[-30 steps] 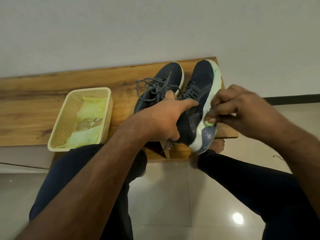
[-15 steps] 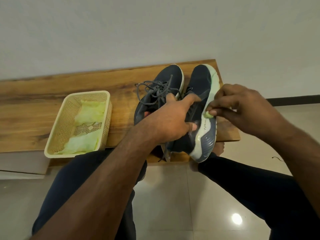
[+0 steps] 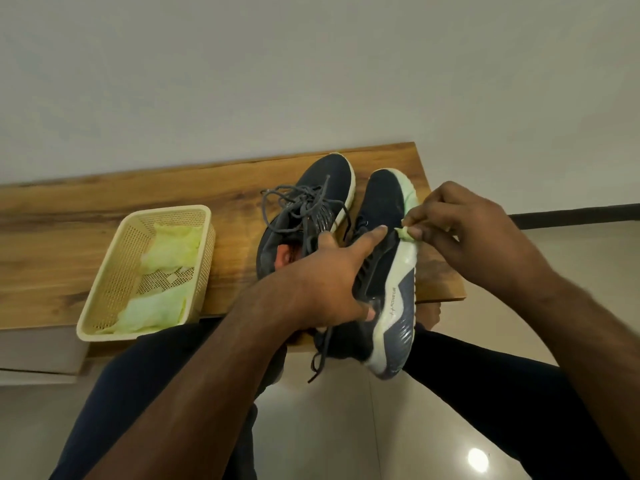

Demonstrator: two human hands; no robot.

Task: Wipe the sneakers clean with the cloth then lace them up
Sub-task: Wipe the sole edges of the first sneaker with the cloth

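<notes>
Head view.

Container: cream plastic basket (image 3: 114,282), perforated, on the near left of the wooden desk (image 3: 86,216). Contents: pale green crumpled cloths (image 3: 162,278), one wad at the far end, one at the near end, bare mesh between them.

Sneakers: two, dark blue with pale soles, toes pointing far. Left sneaker (image 3: 311,206) lies on the desk with grey laces (image 3: 294,202) loose and tangled over its tongue. Right sneaker (image 3: 391,271) is tilted on its side, its heel overhanging the near desk edge above my legs; one lace end dangles below it.

Hard to make out: the heel of the left sneaker is covered by my left wrist; small lettering on the right sneaker's side is too fine to read surely; most of the cloth piece in use is hidden inside my fingers.

Hands: my left hand (image 3: 325,285) grips the right sneaker across its upper, forefinger stretched out. My right hand (image 3: 464,233) pinches a small green cloth (image 3: 403,233) between thumb and fingers, pressed against that sneaker's sole rim.
</notes>
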